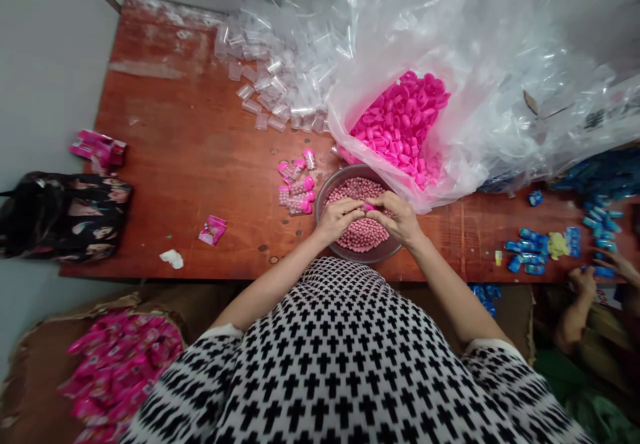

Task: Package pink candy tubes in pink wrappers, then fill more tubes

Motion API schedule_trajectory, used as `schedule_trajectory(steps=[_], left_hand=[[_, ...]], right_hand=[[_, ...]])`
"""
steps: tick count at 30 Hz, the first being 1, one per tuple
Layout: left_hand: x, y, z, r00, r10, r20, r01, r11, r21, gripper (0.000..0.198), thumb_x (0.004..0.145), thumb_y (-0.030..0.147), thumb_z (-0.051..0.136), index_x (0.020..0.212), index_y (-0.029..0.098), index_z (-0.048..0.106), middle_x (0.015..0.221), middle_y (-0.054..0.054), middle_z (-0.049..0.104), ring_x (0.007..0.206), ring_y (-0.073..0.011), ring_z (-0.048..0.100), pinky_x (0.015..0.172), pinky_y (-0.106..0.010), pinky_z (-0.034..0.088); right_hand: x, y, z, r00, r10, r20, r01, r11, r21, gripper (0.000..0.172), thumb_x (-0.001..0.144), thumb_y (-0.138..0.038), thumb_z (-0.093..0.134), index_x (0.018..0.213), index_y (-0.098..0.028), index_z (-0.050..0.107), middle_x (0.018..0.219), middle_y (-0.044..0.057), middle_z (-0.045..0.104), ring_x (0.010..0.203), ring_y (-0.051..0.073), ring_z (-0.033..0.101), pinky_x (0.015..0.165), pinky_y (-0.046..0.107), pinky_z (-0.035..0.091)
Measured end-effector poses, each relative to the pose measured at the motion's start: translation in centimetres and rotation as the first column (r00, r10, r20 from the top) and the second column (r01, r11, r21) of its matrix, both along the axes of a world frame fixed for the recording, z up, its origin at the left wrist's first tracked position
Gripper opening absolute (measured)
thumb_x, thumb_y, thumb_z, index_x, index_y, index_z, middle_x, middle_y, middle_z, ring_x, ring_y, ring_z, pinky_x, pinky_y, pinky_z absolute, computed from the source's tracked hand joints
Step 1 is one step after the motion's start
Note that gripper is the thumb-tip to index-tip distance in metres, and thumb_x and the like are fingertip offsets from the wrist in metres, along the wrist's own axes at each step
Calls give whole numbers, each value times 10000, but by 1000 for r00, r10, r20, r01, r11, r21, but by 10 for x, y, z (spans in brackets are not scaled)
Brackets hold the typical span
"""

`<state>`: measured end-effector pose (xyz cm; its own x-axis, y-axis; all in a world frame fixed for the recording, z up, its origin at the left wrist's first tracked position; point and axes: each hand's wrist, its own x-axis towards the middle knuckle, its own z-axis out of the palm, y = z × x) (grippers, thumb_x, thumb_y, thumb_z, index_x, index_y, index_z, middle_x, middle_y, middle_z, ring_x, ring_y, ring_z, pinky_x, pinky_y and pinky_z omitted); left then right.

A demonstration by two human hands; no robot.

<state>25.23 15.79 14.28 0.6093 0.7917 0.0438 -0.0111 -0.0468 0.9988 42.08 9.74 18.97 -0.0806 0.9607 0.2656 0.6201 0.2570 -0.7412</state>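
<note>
Both my hands meet over a dark bowl [320, 194] filled with small round pink balls [363, 236]. My right hand [400, 219] pinches a bright pink cap [369, 208] between thumb and fingers. From the other side my left hand [340, 220] is closed, its fingertips touching or nearly touching the cap; what it grips is hidden by the fingers. Just left of the bowl lie several small see-through tubes [300, 187] with pink caps, filled with pink balls. Behind the bowl, an open plastic bag [345, 107] holds many loose pink caps [407, 121].
A heap of uncapped see-through tubes [280, 91] lies at the back. Pink packets [213, 230] and a black patterned bag [75, 217] are at left. A carton [37, 357] below holds pink packets. At right, another person's hands [583, 281] are near blue-wrapped items [530, 251].
</note>
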Motion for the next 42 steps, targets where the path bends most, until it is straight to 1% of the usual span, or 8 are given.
schedule_trajectory(steps=[8,13,16,19,23,26,32,42], left_hand=[[0,1,9,988,-121,-96,136,976,168,254,812,398,583,878,204,733,764,-62,680,720,-177,610,724,-291,450],[0,0,8,999,-24,-27,23,999,-40,277,764,404,640,908,189,738,886,-67,719,806,-195,647,787,-312,480],[1,-2,8,985,154,80,-122,943,-310,395,720,417,681,1020,163,710,986,-71,719,837,-209,660,788,-344,510],[-1,-2,7,972,215,101,-156,898,-411,429,703,419,693,1035,148,702,985,-76,721,796,-206,669,765,-362,531],[-7,0,5,985,166,45,-156,973,-169,334,722,386,684,974,171,726,999,-74,720,881,-211,666,843,-358,512],[-10,0,5,995,96,23,-97,994,47,255,772,351,648,958,199,732,953,-62,729,889,-197,661,873,-355,496],[-11,-2,4,997,74,31,-79,979,190,225,814,323,610,956,196,730,945,-72,723,1026,-214,608,940,-401,468],[-21,-6,5,996,89,-29,-80,969,234,240,875,289,524,993,182,703,987,-81,712,942,-186,651,886,-362,505]], right_hand=[[-2,-12,3,997,13,70,-8,997,-76,207,869,-343,558,994,-206,652,776,59,613,728,177,557,676,326,480],[6,-5,8,983,-35,-182,-2,979,-203,307,822,-396,616,1083,-238,653,926,58,671,880,190,601,825,358,482],[12,-9,5,797,-207,-567,-19,931,-366,456,790,-464,633,1207,-289,572,1073,37,669,988,193,616,889,382,478],[10,-18,-7,592,-365,-719,-38,878,-477,451,695,-411,737,1111,-285,621,972,15,694,842,168,656,822,367,519],[1,-17,-17,458,-436,-775,17,876,-483,259,656,-371,768,870,-249,690,769,-19,677,647,118,613,712,312,549],[-4,-9,-11,424,-431,-796,-105,850,-516,273,671,-412,744,866,-229,687,867,4,681,752,140,628,739,323,558],[-15,-1,-2,339,-546,-766,-466,610,-641,295,695,-395,702,922,-208,674,914,32,703,859,191,651,800,411,551],[-59,8,-23,140,-698,-702,-297,647,-703,123,631,-295,646,693,-191,667,667,10,680,676,169,615,730,389,559]])
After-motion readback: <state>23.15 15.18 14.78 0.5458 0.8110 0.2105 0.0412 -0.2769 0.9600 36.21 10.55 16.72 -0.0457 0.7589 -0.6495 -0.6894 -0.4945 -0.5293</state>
